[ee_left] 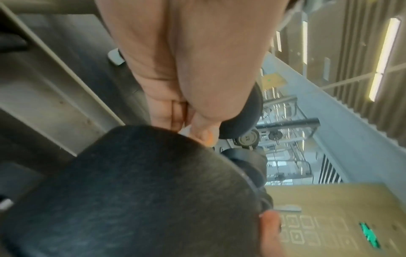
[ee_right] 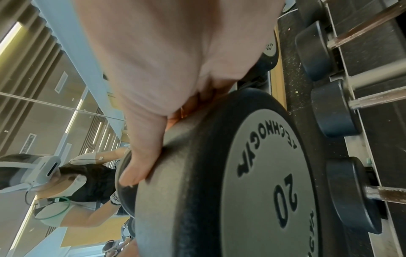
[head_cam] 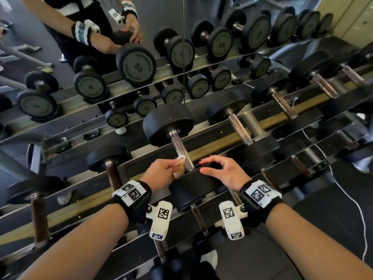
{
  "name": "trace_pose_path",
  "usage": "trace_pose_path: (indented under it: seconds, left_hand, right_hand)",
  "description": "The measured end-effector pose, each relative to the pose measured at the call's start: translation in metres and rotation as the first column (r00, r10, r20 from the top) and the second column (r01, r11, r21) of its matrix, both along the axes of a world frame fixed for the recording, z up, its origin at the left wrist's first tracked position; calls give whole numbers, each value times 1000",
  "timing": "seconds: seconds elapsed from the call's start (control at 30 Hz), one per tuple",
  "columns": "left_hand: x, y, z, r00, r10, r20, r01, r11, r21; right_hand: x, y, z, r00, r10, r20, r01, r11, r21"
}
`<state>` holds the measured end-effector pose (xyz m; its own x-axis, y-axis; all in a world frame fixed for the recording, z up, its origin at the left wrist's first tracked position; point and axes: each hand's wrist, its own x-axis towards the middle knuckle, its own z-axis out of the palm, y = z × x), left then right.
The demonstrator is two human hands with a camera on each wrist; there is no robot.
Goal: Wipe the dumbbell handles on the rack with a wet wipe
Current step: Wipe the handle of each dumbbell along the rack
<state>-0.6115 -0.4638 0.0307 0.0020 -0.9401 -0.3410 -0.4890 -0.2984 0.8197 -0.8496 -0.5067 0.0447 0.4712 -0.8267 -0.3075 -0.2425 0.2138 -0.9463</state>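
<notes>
A black dumbbell marked 20 (ee_right: 263, 182) lies on the top tier of the rack (head_cam: 212, 146), with its chrome handle (head_cam: 180, 149) running away from me. My left hand (head_cam: 174, 169) pinches a small crumpled white wet wipe (head_cam: 180, 159) against the left side of that handle, just above the near head (head_cam: 191, 184). My right hand (head_cam: 203, 166) curls over the near head's top edge, thumb on its rim. In the right wrist view my right hand (ee_right: 158, 147) grips the head's rubber rim. The left wrist view shows my left hand (ee_left: 191, 128) above the black head (ee_left: 131, 191); the wipe is hidden there.
More dumbbells sit close on both sides: a brown-handled one (head_cam: 113, 174) to the left and a chrome-handled one (head_cam: 240, 128) to the right. Lower tiers hold further handles (head_cam: 198, 219). A mirror (head_cam: 141, 63) backs the rack. A white cable (head_cam: 353, 201) trails at the right.
</notes>
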Motion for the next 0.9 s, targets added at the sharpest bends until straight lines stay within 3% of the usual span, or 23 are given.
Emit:
trace_pose_path:
  seconds: [0.13, 0.2, 0.37, 0.63, 0.73, 0.8, 0.9]
  left_hand:
    - [15, -18, 2, 970, 209, -121, -216, 975, -43]
    - [11, -27, 3, 970, 220, -106, -227, 972, -62]
    - [-9, -15, 0, 994, 105, 39, -103, 994, -38]
    - [-3, 4, 7, 986, -140, 93, 137, 990, 33]
    - [3, 7, 5, 968, -251, 26, 249, 966, 66]
    - [5, 15, 5, 978, -184, -98, 190, 980, 61]
    - [11, 22, 6, 945, 136, -297, -111, 989, 100]
  right_hand:
    - [1, 1, 0, 1000, -22, -20, 22, 1000, -8]
    - [0, 2, -2, 999, -25, -25, 25, 1000, -8]
    - [-2, 4, -5, 999, -30, -39, 27, 998, -64]
    - [1, 7, -3, 998, -48, -41, 45, 997, -70]
    - [1, 8, -1, 998, -37, -43, 34, 998, -57]
    - [2, 8, -1, 999, -33, -41, 31, 998, -55]
    - [2, 9, -2, 999, -45, -30, 44, 997, -58]
